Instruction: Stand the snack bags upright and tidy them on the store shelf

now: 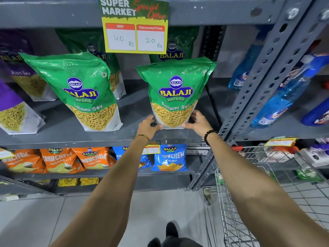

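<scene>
A green Ratlami Sev bag (175, 91) stands upright near the front of the grey shelf (71, 138). My left hand (147, 126) grips its lower left corner and my right hand (199, 123) grips its lower right corner. A second green Ratlami Sev bag (78, 90) stands to the left, leaning a little left. Two more green bags (175, 49) stand behind, partly hidden by the price sign. Purple Aloo Sev bags (16, 104) lean at the far left.
A yellow price sign (135, 31) hangs from the shelf above. Orange chip bags (60, 160) and blue chip bags (169, 157) fill the shelf below. Blue spray bottles (284, 97) stand beyond the perforated upright (267, 68). A wire shopping cart (267, 184) is at the right.
</scene>
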